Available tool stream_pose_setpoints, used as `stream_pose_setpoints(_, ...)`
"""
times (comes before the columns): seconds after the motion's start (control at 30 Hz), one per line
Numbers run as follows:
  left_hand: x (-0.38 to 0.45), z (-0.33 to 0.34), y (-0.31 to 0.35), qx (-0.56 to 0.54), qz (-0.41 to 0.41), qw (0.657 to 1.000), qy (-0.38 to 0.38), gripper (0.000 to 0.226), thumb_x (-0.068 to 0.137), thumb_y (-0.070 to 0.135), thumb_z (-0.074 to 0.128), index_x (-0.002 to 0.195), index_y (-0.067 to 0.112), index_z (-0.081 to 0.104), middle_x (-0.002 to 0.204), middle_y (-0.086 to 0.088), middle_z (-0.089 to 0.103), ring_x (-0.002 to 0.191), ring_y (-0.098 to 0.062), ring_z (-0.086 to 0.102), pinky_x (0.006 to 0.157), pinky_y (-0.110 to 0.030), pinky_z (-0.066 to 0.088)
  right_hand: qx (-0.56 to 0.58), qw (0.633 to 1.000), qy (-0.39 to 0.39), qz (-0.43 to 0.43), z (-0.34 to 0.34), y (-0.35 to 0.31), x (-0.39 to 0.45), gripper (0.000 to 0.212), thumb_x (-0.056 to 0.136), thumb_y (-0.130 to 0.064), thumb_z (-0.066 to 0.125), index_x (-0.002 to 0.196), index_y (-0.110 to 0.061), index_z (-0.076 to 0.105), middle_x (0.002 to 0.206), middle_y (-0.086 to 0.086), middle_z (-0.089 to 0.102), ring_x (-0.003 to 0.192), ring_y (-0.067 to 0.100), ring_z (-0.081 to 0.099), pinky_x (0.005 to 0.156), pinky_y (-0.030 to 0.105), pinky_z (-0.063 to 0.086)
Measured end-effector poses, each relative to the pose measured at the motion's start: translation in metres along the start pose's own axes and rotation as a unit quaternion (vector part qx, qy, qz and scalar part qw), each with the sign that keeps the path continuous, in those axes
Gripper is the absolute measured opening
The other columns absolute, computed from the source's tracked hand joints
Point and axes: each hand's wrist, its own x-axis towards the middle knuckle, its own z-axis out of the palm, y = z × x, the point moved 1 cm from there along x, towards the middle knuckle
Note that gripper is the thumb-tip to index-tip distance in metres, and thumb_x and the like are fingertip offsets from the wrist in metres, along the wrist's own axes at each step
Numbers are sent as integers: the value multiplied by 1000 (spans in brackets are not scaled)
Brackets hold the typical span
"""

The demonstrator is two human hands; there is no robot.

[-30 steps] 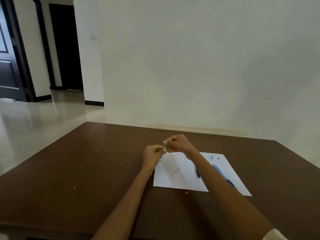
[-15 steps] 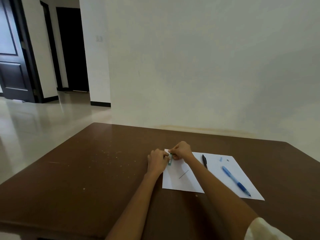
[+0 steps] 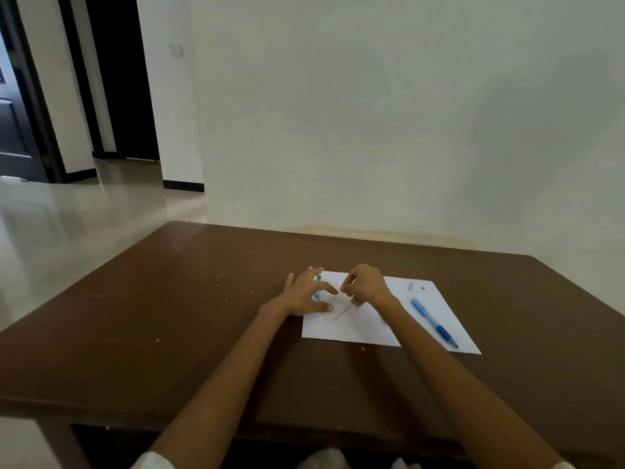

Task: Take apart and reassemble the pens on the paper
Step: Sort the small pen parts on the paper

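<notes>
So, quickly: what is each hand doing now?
Left hand: open, fingers spread over a teal pen part.
Right hand: fingers pinched; what it holds cannot be told.

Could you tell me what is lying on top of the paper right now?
On the paper: blue pen, thin refill, two tiny parts, teal piece under the left hand.

I saw a brown counter [image 3: 176, 319] against the wall, carrying a white paper [image 3: 358, 328] right of centre and pale crumbs [image 3: 206, 286] scattered left of it.
</notes>
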Motion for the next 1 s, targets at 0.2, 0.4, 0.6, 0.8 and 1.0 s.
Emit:
stream_pose_setpoints(0.2, -2, 2, 8, -11, 1, 999, -34, 39, 88, 42, 58, 126, 36, 53, 159, -3, 8, 146, -22, -7, 112, -53, -14, -29, 997, -19, 63, -5, 16, -19, 33, 86, -26, 67, 108, -2, 64, 90, 11, 68, 54, 12, 56, 68, 23, 54)
stream_pose_setpoints(0.4, -3, 3, 11, -14, 8, 999, -49, 43, 82, 49, 62, 123, 40, 54, 159, -4, 9, 146, -21, -8, 110, -52, -18, -41, 996, -40, 67, -4, 13, -21, 34, 84, -25, 70, 108, -2, 64, 98, 15, 71, 49, 10, 52, 56, 18, 46)
stream_pose_setpoints(0.6, 1, 1, 12, 13, 16, 998, -56, 47, 79, 51, 64, 123, 38, 53, 158, -6, 9, 146, -22, -10, 110, -53, -19, -17, 998, -45, 47, 1, 9, -11, 32, 85, -24, 68, 104, 2, 69, 87, 16, 68, 50, 10, 52, 69, 23, 53)
stream_pose_setpoints(0.8, 3, 2, 13, 9, 8, 999, -48, 49, 79, 51, 65, 122, 33, 54, 158, -7, 10, 146, -22, -8, 112, -53, -15, -11, 998, -54, 17, 2, 8, -4, 32, 85, -21, 69, 105, 4, 68, 100, 20, 72, 56, 13, 57, 78, 26, 54)
stream_pose_setpoints(1.0, 7, -8, 14, 56, 7, 995, -86, 57, 72, 56, 69, 122, 34, 53, 159, -4, 6, 146, -22, -11, 111, -53, -18, -6, 998, -54, 9, -2, 7, -6, 29, 84, -19, 69, 105, 2, 70, 100, 18, 72, 73, 19, 64, 82, 29, 56)
